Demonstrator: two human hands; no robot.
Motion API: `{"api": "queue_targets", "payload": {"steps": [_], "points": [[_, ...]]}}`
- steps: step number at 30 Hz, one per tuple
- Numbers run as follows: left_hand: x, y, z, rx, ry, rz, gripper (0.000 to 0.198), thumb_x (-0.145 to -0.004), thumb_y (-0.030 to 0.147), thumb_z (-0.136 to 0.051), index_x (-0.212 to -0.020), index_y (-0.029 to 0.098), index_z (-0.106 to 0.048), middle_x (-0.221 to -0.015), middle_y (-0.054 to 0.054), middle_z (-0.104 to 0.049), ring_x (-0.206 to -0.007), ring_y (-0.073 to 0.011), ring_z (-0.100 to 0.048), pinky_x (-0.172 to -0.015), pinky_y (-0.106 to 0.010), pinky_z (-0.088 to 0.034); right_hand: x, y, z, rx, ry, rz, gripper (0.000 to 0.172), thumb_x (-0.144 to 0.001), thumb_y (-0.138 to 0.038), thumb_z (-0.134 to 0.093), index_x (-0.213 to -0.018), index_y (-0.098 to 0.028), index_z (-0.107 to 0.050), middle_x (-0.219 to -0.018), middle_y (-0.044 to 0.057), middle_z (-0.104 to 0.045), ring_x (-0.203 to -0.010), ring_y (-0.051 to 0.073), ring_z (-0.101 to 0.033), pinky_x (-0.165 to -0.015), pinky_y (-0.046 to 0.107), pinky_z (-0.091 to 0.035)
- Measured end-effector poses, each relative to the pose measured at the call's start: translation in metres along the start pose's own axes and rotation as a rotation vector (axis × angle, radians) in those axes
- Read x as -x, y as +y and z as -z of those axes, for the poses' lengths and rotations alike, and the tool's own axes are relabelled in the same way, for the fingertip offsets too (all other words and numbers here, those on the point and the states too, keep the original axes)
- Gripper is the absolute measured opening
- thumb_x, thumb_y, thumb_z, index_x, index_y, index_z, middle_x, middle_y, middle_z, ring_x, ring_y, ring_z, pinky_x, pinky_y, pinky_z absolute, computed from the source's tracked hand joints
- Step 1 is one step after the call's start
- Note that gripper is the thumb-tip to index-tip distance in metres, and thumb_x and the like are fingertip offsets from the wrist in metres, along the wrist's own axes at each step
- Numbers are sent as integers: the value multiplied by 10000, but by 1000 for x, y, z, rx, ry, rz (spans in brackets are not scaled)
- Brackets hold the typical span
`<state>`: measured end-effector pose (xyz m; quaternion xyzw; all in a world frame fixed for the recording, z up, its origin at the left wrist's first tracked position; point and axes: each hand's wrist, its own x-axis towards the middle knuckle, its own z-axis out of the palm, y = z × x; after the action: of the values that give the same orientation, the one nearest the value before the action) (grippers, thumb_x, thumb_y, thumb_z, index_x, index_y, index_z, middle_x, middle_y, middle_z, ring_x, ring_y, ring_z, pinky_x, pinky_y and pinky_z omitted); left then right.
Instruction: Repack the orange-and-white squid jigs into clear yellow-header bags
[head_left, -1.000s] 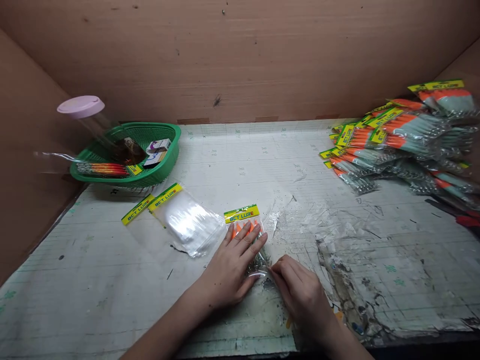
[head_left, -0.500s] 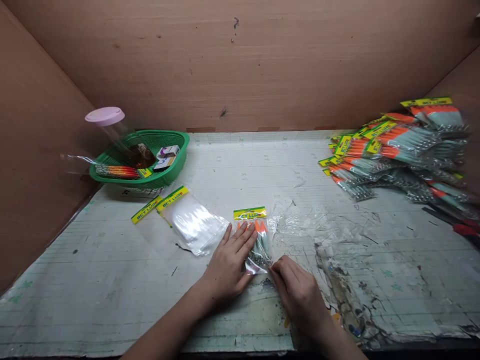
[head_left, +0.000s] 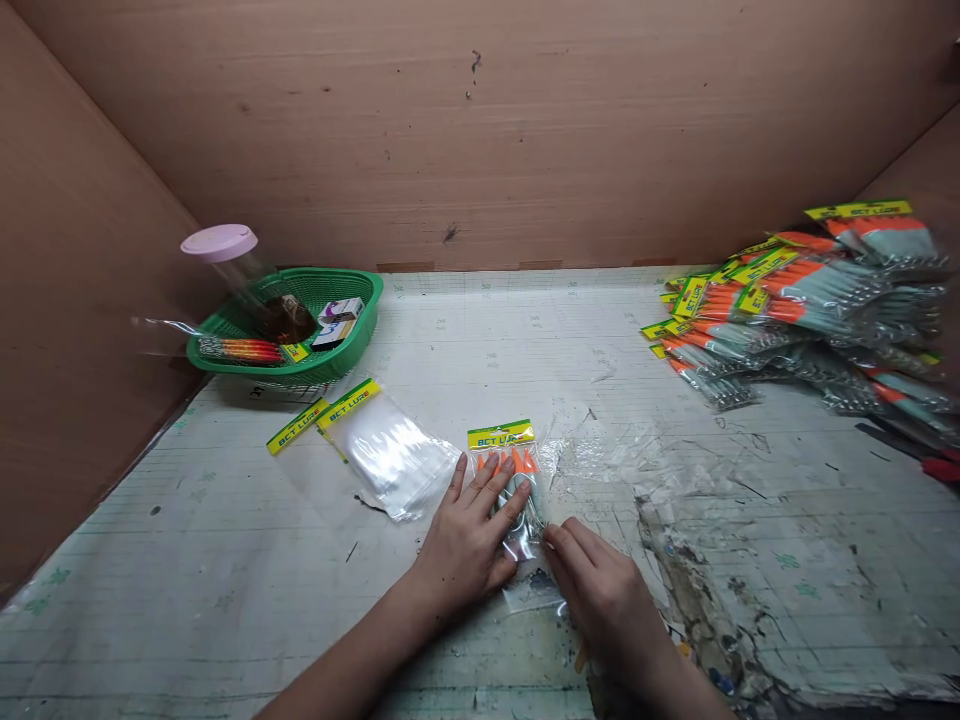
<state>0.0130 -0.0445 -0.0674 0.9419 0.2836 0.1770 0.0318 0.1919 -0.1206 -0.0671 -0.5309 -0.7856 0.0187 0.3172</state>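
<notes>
The clear tail of the lure packet (head_left: 528, 462) had been laid out toward the near edge of the table (head_left: 225, 560), whereas half a second earlier it had been gathered close under the hooks; the fingers of the left hand (head_left: 469, 535) had also been spread wider.

The table was covered with pale, lined sheeting marked with small green prints. It was scuffed and wrinkled well to the right of the green basket (head_left: 365, 325), and badly torn and stained farther toward the near edge on that side. Behind the basket the space was closed off by a brown wall panel (head_left: 450, 150), and side panels could be seen at both ends. In the basket were held a pink-lidded clear container (head_left: 219, 243), a small box (head_left: 339, 322) and a red-and-yellow packet (head_left: 251, 350). Just in front of the basket lay a stack of clear bags (head_left: 394, 450); a heap of filled packets (head_left: 795, 310) was piled far to its right.

The lure packet was kept flat, nearer the person than the basket and to its right. It was pressed down by the left hand, palm lowered and fingers extended. The right hand (head_left: 604, 580) was curled, and the packet's lower right edge was pinched at its fingertips; the thumb was mostly hidden.
</notes>
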Motion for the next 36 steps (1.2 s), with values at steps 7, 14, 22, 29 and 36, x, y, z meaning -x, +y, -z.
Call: {"api": "queue_targets", "payload": {"steps": [7, 14, 22, 29, 36], "points": [[1, 8, 13, 23, -109, 106, 608, -868, 313, -493, -1428, 155, -316, -1504, -164, -308, -1410, -333, -190, -1097, -622, -194, -3, 2, -1, 124, 34, 81, 262, -941, -67, -359, -753, -164, -514, -635, 18, -492, -547, 130, -470, -514, 234, -354], [38, 39, 39, 451, -25, 688, 551, -854, 376, -516, -1346, 161, -394, -948, -101, -652, -811, -223, -645, -717, -392, -559, -9, -8, 43, -122, -44, -86, 109, -944, -188, -447, -951, -173, -555, -786, 43, -568, -663, 139, -576, -580, 230, -458], [31, 51, 17, 1273, 127, 1105, 591, -755, 289, -575, -1272, 121, -345, -692, 36, -575, -582, -135, -607, -591, -287, -531, -2, -34, -2, -432, -263, -107, 151, -925, -135, -432, -901, -173, -576, -810, 52, -579, -708, 155, -590, -622, 244, -501], [32, 49, 16, 1266, 161, 1111, 573, -725, 251, -581, -1238, 131, -353, -642, 69, -545, -531, -130, -606, -540, -257, -501, -6, -27, 2, -476, -390, -118, 192, -920, -191, -402, -750, -189, -489, -761, 36, -536, -663, 157, -527, -578, 255, -437], [28, 50, 19, 1264, 130, 1133, 522, -727, 273, -574, -1194, 145, -379, -635, 75, -536, -584, -189, -674, -566, -297, -542, 15, 10, 64, -706, -127, -650, 195, -937, -375, -456, -834, -220, -516, -679, -17, -482, -560, 119, -463, -497, 210, -394]]}}
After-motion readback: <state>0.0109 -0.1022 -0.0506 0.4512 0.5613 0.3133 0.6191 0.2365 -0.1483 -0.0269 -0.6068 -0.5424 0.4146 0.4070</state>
